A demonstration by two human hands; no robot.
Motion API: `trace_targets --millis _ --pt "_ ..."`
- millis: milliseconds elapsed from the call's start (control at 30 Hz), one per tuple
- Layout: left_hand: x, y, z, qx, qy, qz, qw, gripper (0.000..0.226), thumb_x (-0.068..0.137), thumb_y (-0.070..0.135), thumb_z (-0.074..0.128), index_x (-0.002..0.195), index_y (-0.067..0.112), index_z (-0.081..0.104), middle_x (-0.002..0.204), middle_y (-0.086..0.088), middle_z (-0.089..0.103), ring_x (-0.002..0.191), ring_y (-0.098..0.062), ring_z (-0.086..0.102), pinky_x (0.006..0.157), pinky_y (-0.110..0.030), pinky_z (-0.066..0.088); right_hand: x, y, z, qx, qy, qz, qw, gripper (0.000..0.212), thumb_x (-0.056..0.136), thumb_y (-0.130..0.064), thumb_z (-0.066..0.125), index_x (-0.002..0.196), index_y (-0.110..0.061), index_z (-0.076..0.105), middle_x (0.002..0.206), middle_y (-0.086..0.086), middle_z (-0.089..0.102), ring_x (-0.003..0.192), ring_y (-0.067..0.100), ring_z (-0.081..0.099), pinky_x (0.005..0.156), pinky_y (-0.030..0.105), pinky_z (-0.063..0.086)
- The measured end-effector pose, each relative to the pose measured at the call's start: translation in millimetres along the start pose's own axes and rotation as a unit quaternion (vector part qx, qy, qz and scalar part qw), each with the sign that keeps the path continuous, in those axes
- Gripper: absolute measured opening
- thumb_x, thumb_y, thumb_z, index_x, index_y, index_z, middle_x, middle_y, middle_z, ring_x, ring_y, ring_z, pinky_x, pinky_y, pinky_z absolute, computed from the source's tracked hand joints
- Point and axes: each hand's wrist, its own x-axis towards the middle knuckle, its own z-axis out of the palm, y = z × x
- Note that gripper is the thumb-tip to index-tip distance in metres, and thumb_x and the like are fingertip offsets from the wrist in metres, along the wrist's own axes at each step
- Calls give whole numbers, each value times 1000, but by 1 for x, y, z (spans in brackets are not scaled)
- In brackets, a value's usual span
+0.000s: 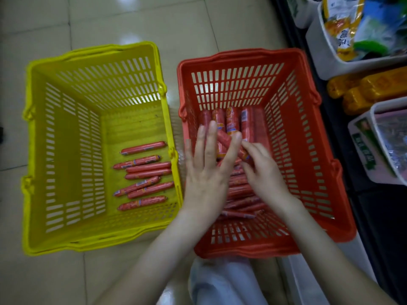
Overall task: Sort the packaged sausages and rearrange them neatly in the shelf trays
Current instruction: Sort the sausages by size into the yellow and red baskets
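Observation:
A red basket (295, 150) on the floor holds many packaged red sausages: thick ones (232, 119) upright at its far end and thin ones (240, 190) piled lower down. Both hands are inside it. My left hand (209, 164) has straight spread fingers lying over the sausages. My right hand (262, 170) curls its fingers round a thin sausage (243, 153) beside the left fingertips. To the left, a yellow basket (66, 150) has several thin sausages (145, 172) lying in a rough row on its bottom.
Shelf trays (330, 53) with packaged foods stand at the right edge, with yellow packs (370, 89) below them and another white tray (378, 137) lower down. Tiled floor (132, 18) surrounds the baskets. My knee in pale cloth (222, 280) is below the red basket.

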Motion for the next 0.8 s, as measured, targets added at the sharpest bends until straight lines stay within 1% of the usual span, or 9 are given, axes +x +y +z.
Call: trace_targets --millis 100,167,200,300,400,467,633,733,800 --pt "6 -40 -36 134 -10 80 988 42 88 21 47 127 12 58 117 -12 62 113 -31 58 105 -47 29 13 -35 8 5 -19 -119 993 44 78 5 61 121 5 57 114 14 60 112 19 49 105 14 29" --pt "5 -78 -50 114 -45 48 991 25 84 25 57 101 9 65 84 -9 63 83 -32 61 82 -40 37 18 -56 23 -3 -35 -153 988 43 83 -12 60 125 -1 57 120 11 59 116 17 48 106 22 31" --pt "1 -97 -54 84 -81 11 993 22 79 23 65 96 9 64 81 -9 60 79 -33 58 75 -39 38 18 -65 34 -6 -42 -156 987 45 85 -19 57 127 -4 56 123 10 58 118 18 47 105 27 32" --pt "-27 -139 -51 -29 -205 -78 975 28 77 6 64 105 5 66 93 -15 59 87 -37 61 78 -39 48 15 -77 75 -15 -85 -170 982 39 88 -21 48 122 -6 60 124 11 60 119 21 45 103 38 31" --pt "-44 -147 -47 -147 -253 -128 948 40 94 30 41 113 5 65 110 -15 61 104 -28 58 94 -29 43 12 -78 99 -62 -109 -176 976 37 91 -21 42 116 -8 65 124 9 63 124 20 40 107 40 21" --pt "-40 -134 -51 -212 -240 -177 931 42 95 37 38 109 7 64 107 -11 65 102 -23 59 91 -30 42 14 -77 98 -60 -117 -174 976 41 94 -21 38 127 -8 58 135 9 55 133 19 32 111 38 15" --pt "-34 -96 -47 -301 -239 -269 883 35 80 38 74 91 14 51 73 9 59 60 1 51 63 -23 44 8 -72 90 20 -149 -105 983 54 99 -30 32 150 -15 21 159 3 15 148 13 -2 120 31 3" --pt "-33 -96 -47 -320 -251 -303 862 46 74 37 80 96 15 46 77 6 61 65 -7 57 67 -30 49 6 -72 91 64 -148 -93 983 58 99 -27 35 151 -16 11 159 2 9 148 13 -3 118 23 3" --pt "-32 -96 -50 -326 -274 -300 854 55 72 34 82 105 16 42 80 7 59 68 -7 57 66 -24 47 5 -74 92 95 -140 -82 982 56 99 -26 34 150 -17 14 158 0 10 148 10 -1 117 18 4"
